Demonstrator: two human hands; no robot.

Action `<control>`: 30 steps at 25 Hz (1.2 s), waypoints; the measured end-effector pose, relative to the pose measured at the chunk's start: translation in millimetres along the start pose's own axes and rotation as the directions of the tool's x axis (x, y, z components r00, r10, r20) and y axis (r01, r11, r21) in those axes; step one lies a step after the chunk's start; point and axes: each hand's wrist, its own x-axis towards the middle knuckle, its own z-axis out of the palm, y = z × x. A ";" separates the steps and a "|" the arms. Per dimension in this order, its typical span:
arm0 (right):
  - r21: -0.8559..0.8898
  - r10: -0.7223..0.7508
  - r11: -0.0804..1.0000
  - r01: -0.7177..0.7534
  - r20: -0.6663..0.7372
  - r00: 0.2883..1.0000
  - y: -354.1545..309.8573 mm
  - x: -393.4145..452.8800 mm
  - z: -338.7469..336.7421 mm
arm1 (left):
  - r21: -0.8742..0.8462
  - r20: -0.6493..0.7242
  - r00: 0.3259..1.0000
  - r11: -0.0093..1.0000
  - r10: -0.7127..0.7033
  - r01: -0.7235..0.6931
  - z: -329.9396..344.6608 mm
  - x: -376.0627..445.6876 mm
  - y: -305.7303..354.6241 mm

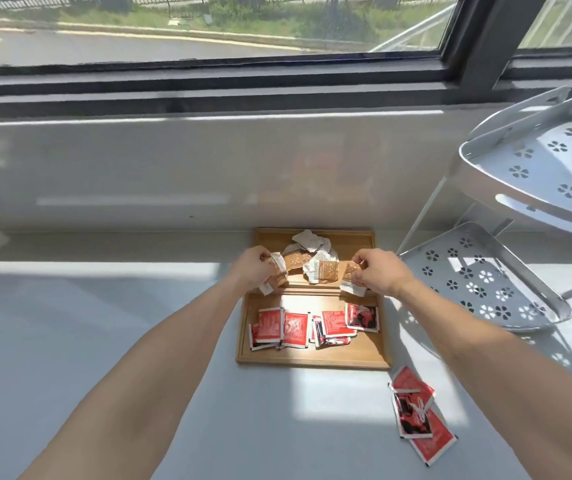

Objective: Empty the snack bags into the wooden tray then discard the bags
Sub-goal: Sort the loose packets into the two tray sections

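Hands are both busy over the far half of the wooden tray (312, 362), which sits on the pale surface (139, 341) right under the window (208, 29). The left hand (255, 268) is pinching a crumpled tan-and-white snack bag (275, 276) at the tray's left edge, and the right hand (378, 271) has its own tan-and-white bag (351, 278) gripped at the right edge, so neither is free.

Between them, in the far compartment, there's a heap of more tan wrappers (312, 259), crumpled and overlapping, so I can't count them.

The near compartment holds a scatter of small red packets (312, 327), lying flat and overlapping, a couple showing dark print.

Off the tray, on the surface near its front right corner, a few torn red bags (418, 414) lie stacked on each other.

A white metal rack (527, 174) with flower-shaped cutouts stands to the right, its lower shelf just beside the tray.
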 end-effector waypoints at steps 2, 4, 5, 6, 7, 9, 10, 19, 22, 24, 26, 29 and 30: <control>-0.034 -0.002 0.999 0.002 0.009 1.000 0.0 21.4 -0.5 | 0.058 -0.006 1.000 0.998 0.011 -0.011 -2.8 25.0 3.7; -0.060 -0.003 0.998 0.004 0.023 1.000 0.1 40.6 2.2 | 0.158 0.005 1.000 0.987 0.019 -0.020 -3.6 45.4 3.7; -0.071 -0.003 0.997 0.005 0.029 1.000 0.5 49.0 4.1 | 0.223 0.020 1.000 0.975 0.018 -0.022 -3.2 53.3 3.5; -0.086 -0.001 0.996 0.004 0.035 0.999 1.2 57.0 6.9 | 0.284 0.037 0.999 0.959 0.010 -0.020 -2.3 61.4 2.8; -0.103 0.004 0.995 0.000 0.035 0.999 2.0 63.1 9.2 | 0.333 0.051 0.999 0.943 -0.002 -0.015 -1.3 67.3 2.4; -0.128 0.013 0.992 -0.011 0.016 1.000 3.1 70.0 13.7 | 0.410 0.040 0.999 0.912 -0.007 -0.010 0.9 74.7 1.3; -0.138 0.013 0.990 -0.014 -0.005 1.000 2.8 71.0 14.9 | 0.458 0.014 1.000 0.889 0.013 -0.018 1.2 76.2 1.2; -0.155 0.008 0.988 -0.024 -0.102 0.995 -0.7 41.3 20.8 | 0.568 -0.107 0.970 0.814 0.217 -0.120 6.0 53.5 -10.9; -0.149 0.005 0.989 -0.020 -0.105 0.994 -1.9 15.6 13.8 | 0.479 -0.094 0.964 0.860 0.250 -0.177 -0.2 31.4 -9.1; -0.173 0.006 0.985 -0.024 -0.104 0.995 -3.4 -5.1 6.7 | 0.448 -0.072 0.963 0.871 0.258 -0.200 -3.6 12.7 -8.3; -0.207 0.024 0.978 -0.040 -0.081 0.996 -4.5 -32.0 1.3 | 0.459 -0.038 0.968 0.864 0.250 -0.205 -3.4 -10.3 -8.8; -0.223 0.047 0.973 -0.058 -0.055 0.997 3.7 -76.6 0.2 | 0.437 0.018 0.973 0.874 0.229 -0.213 6.2 -42.0 -10.7; -0.220 0.060 0.973 -0.070 -0.051 0.997 8.6 -90.5 2.0 | 0.420 0.041 0.973 0.880 0.227 -0.223 11.0 -52.4 -11.3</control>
